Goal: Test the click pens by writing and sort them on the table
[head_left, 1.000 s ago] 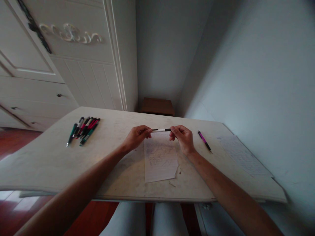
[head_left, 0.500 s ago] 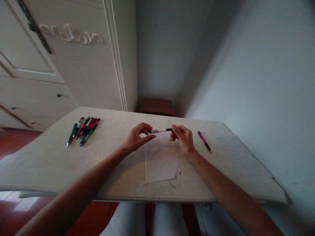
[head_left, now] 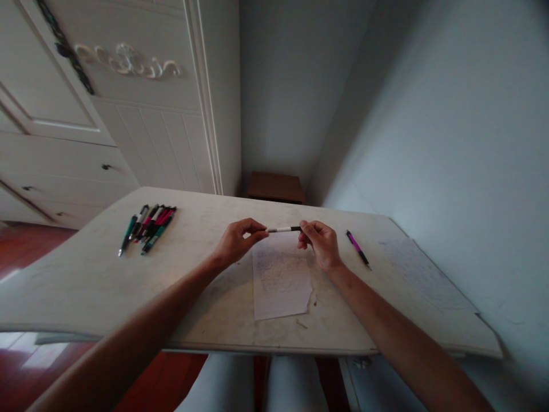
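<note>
Left thumb [head_left: 257,235] newly against the pen [head_left: 283,229], both hands [head_left: 235,242] [head_left: 322,244] pinched around its ends, drawers [head_left: 72,165] closed

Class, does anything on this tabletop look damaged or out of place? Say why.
The marked paper sheet below the held black-and-white pen has a ragged lower right corner, as if torn. Small unidentifiable bits lie beside it. A purple pen lies alone on the right, apart from the pile of pens on the left.
</note>
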The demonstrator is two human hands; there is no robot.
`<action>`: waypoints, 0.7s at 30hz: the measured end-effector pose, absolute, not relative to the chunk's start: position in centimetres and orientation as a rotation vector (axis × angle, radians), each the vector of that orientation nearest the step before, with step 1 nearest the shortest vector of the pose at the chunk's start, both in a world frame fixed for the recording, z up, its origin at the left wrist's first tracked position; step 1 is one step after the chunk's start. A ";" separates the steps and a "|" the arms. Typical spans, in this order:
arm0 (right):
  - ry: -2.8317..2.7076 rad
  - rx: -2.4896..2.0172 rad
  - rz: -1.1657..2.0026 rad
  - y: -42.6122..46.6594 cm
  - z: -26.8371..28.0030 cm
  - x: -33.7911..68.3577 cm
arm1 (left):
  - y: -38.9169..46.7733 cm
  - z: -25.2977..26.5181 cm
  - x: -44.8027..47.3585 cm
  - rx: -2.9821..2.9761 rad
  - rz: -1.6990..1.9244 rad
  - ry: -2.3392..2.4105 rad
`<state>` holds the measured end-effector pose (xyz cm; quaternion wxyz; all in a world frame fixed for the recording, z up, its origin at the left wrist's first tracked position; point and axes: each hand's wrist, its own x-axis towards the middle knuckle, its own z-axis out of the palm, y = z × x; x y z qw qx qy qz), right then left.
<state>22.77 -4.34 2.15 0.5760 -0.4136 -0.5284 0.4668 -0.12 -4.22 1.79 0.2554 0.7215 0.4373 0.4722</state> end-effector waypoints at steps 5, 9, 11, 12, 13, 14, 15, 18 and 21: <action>-1.240 -0.992 1.084 -4.2 2.0 22.9 | -4.4 1.6 0.0 2.032 1.380 1.124; -1.241 -0.995 1.089 -4.0 1.7 22.8 | -4.4 1.5 0.1 2.063 1.482 1.067; -1.253 -0.996 1.092 -4.0 1.6 22.7 | -4.4 1.5 0.1 2.059 1.512 1.091; -1.254 -0.999 1.092 -4.0 1.6 22.7 | -4.3 1.6 0.1 2.055 1.517 1.117; -1.254 -1.002 1.094 -4.0 1.7 22.7 | -4.4 1.6 0.1 2.050 1.515 1.146; -1.256 -1.007 1.102 -4.0 1.7 22.7 | -4.4 1.7 0.1 2.043 1.507 1.174; -1.263 -1.012 1.120 -4.0 1.8 22.7 | -4.4 1.8 0.1 2.034 1.496 1.199; -1.280 -1.011 1.168 -3.6 2.1 23.4 | -4.4 2.0 0.1 1.994 1.460 1.247; -1.240 -1.008 1.032 -2.6 2.7 25.0 | -4.3 2.0 0.0 1.944 1.450 1.287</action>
